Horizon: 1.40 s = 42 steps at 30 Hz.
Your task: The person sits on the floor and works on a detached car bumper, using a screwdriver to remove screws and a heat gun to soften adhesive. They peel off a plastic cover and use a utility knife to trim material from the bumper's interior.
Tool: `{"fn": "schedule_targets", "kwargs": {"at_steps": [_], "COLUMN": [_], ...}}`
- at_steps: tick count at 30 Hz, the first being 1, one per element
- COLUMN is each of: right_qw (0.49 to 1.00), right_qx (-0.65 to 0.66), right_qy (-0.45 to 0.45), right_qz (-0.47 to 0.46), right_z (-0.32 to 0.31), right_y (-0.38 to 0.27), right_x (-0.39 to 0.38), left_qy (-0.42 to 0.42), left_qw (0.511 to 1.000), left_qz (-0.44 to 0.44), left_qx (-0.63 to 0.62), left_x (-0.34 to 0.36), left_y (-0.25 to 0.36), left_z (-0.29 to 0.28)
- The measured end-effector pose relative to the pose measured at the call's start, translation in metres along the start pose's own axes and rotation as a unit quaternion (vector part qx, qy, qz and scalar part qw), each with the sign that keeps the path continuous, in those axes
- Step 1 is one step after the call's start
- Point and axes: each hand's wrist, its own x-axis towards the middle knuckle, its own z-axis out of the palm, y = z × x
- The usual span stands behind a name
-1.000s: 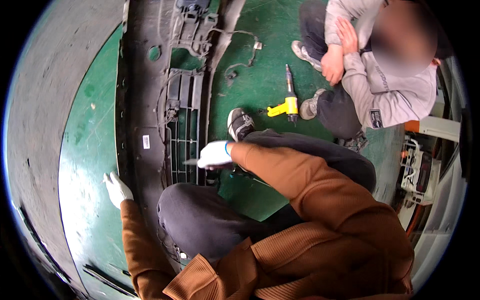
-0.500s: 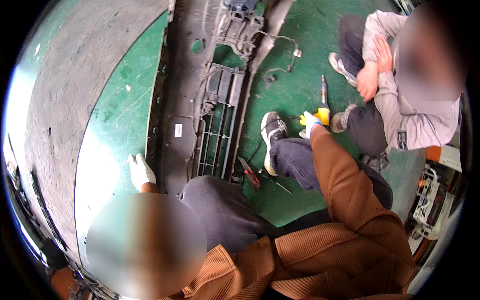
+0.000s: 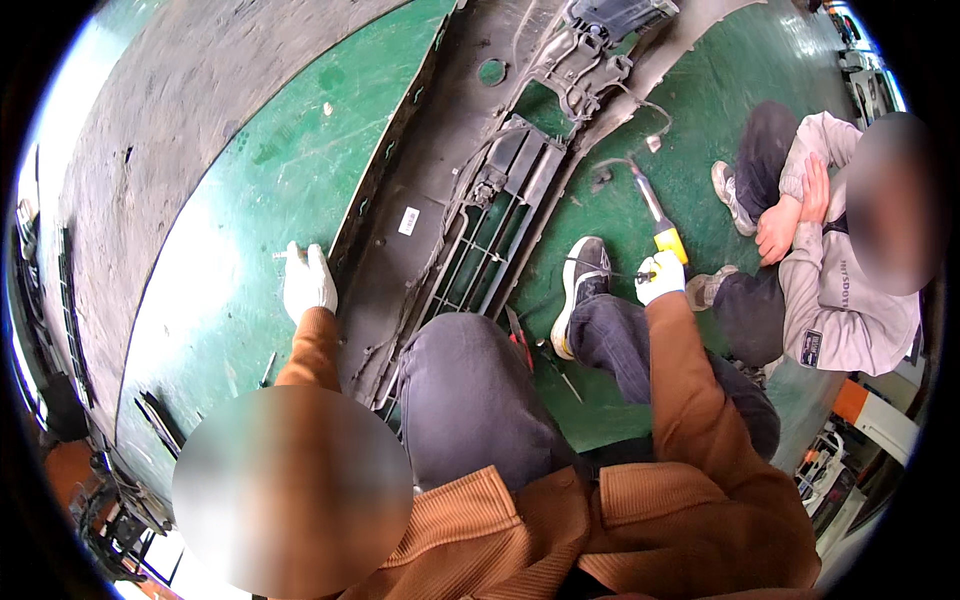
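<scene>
A car bumper with its inner side up slants across the floor in front of me, and a black slatted grille is set in it. My left hand, in a white glove, is beside the bumper's left edge, fingers closed; a thin pale bit sticks out at the fingertips, too small to name. To the right of the bumper, my gloved right hand is closed round the yellow handle of a heat gun. The gun's metal nozzle points away from me. From that hand a black cord runs left, past my shoe.
A person in a grey top crouches at right, arms crossed. By my knee lie a red-handled cutter and a screwdriver. Another thin tool lies at left. A loose wire with a connector trails from the bumper.
The view has turned, so the bumper slants more and sits farther right. My right hand stays at the heat gun, whose nozzle now tilts left; the black cord shows. More of my left forearm is visible.
</scene>
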Motion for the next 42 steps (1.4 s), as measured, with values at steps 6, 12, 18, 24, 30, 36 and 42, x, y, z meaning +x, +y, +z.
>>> {"fn": "schedule_targets", "kwargs": {"at_steps": [6,12,18,24,30,36,42], "right_qw": [0.969,0.829,0.519,0.474,0.460,0.471,0.459], "right_qx": [-0.185,-0.431,-0.647,-0.656,-0.664,-0.656,-0.692], "right_qy": [-0.051,-0.212,-0.207,-0.224,-0.231,-0.235,-0.210], "right_qz": [-0.155,-0.285,-0.519,-0.544,-0.541,-0.541,-0.517], "right_z": [0.094,0.147,0.211,0.226,0.234,0.236,0.236], "right_y": [-0.014,-0.035,-0.014,-0.008,0.000,0.002,0.003], "right_x": [-0.188,-0.261,-0.266,-0.261,-0.262,-0.265,-0.261], "left_qy": [-0.021,0.013,0.037,-0.015,-0.015,-0.016,-0.004], "left_qw": [1.000,1.000,0.999,1.000,1.000,1.000,1.000], "left_qz": [-0.001,0.012,0.024,-0.001,-0.011,-0.005,-0.001], "left_qx": [0.000,0.001,-0.018,-0.009,0.006,-0.002,0.003], "left_x": [0.005,0.005,-0.002,-0.001,0.000,-0.001,-0.002], "left_y": [-0.004,-0.002,0.002,0.006,0.003,0.006,0.005], "left_z": [0.004,0.003,0.002,-0.006,-0.005,-0.008,-0.005]}}
